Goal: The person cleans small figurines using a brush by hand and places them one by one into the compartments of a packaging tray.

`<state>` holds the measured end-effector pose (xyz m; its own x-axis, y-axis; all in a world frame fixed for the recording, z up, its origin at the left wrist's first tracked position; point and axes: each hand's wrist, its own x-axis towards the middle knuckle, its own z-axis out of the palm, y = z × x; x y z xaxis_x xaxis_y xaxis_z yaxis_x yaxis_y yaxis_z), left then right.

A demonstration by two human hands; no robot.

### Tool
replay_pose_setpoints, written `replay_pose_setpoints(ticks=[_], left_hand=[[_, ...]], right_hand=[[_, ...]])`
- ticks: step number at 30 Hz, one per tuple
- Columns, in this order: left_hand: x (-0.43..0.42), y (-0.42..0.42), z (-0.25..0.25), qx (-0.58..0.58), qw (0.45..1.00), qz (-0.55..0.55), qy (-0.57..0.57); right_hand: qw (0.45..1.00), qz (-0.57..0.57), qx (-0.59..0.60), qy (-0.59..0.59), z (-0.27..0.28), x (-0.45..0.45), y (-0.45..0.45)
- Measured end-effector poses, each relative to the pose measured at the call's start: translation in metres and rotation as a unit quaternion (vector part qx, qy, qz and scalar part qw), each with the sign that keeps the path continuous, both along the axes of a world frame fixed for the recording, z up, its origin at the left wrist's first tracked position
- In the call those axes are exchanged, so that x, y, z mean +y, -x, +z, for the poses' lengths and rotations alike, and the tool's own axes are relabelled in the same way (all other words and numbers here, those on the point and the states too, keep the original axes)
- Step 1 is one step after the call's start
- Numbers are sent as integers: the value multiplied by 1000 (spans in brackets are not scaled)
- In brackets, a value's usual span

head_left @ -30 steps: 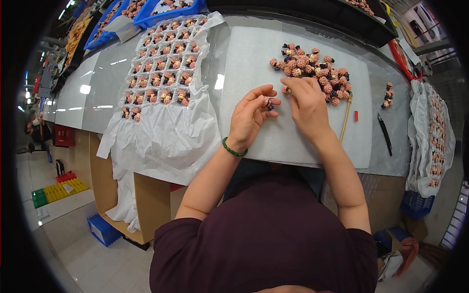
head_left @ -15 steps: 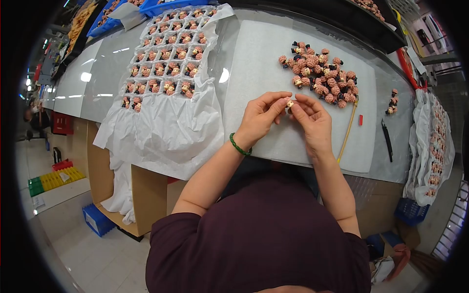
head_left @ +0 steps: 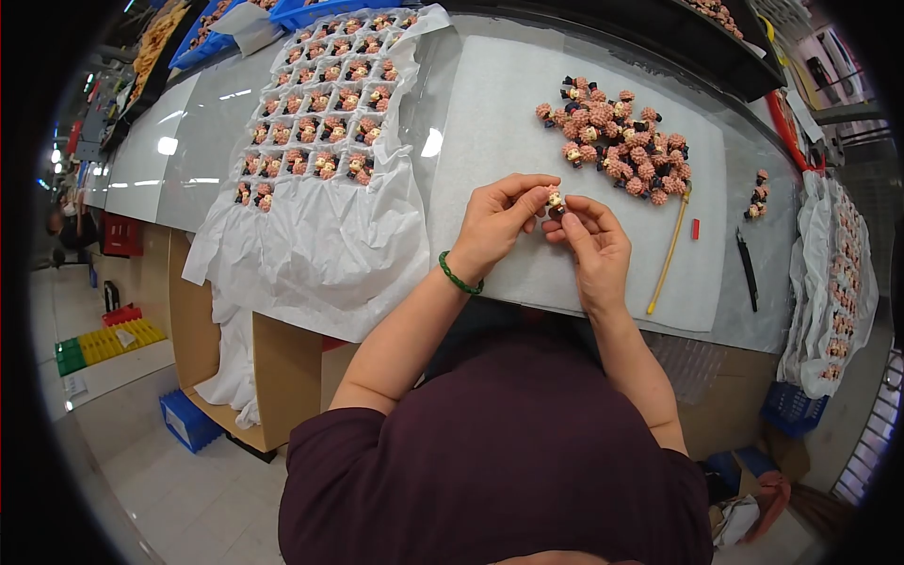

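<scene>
A small pink-haired figurine [head_left: 555, 201] with a pale face and dark lower body is held upright between both hands. My left hand [head_left: 501, 218] pinches its head side with thumb and fingers. My right hand [head_left: 597, 247] grips it lower down, near the dark base. Just beyond the hands lies a loose pile of similar figurines [head_left: 621, 137] on a white foam sheet [head_left: 490, 113]. Off to the left, several more figurines sit in a compartment tray [head_left: 320, 122] lined with white tissue paper [head_left: 311, 250].
Right of the pile are a thin yellow stick [head_left: 669, 254], a small red piece [head_left: 696, 229], a black pen-like tool [head_left: 746, 271] and a short row of figurines [head_left: 757, 195]. Another paper-lined tray [head_left: 841, 282] stands at the far right. A black bin [head_left: 678, 42] lines the back edge.
The figurine has turned so that its face and dark body show more. My right hand has shifted slightly down and left, its fingers now lower on the figurine.
</scene>
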<state>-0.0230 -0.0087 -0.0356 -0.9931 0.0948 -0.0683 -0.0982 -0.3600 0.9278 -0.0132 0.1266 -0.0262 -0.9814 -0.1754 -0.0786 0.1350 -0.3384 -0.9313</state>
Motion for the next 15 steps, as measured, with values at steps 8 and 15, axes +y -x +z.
replay_pose_setpoints(ticks=[8, 15], left_hand=[[-1, -1, 6, -27, 1000, -12, 0], [-2, -1, 8, -41, 999, -18, -9]], right_hand=[[1000, -9, 8, 0, -1, 0, -1], [1000, -7, 5, 5, -1, 0, -2]])
